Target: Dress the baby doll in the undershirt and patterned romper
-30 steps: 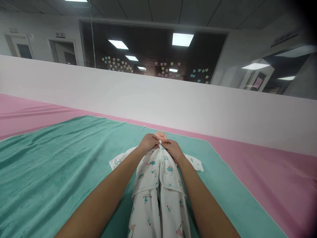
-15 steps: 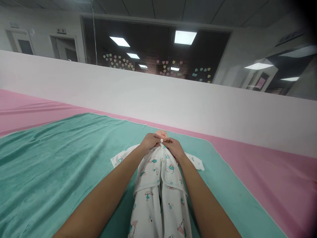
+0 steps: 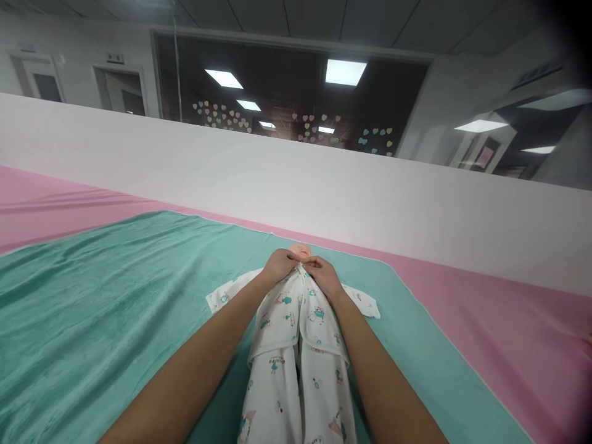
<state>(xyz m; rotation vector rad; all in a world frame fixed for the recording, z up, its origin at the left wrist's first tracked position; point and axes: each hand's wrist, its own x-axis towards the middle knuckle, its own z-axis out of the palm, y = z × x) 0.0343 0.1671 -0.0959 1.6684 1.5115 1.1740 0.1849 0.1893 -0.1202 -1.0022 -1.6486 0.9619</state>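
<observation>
A baby doll (image 3: 301, 249) lies on its back, its head at the far end and partly hidden by my hands. It wears a white printed baby jacket (image 3: 284, 314) with the sleeves spread to both sides, above matching printed trousers (image 3: 274, 394). My left hand (image 3: 280, 265) and my right hand (image 3: 324, 274) meet at the jacket's neckline, just below the doll's chin. The fingers of both are closed on the collar edges, their tips nearly touching. What lies under the fingertips is hidden.
A teal blanket (image 3: 139, 296) with some folds is spread beneath the doll. Around it is a pink sheet (image 3: 518, 320). Behind rises a low white wall (image 3: 296, 185), with windows (image 3: 277, 86) bearing heart stickers above it.
A small bunched tip of white cloth stood up between my fingers before; now it is lower and mostly covered. Both hands stay at the neckline.
</observation>
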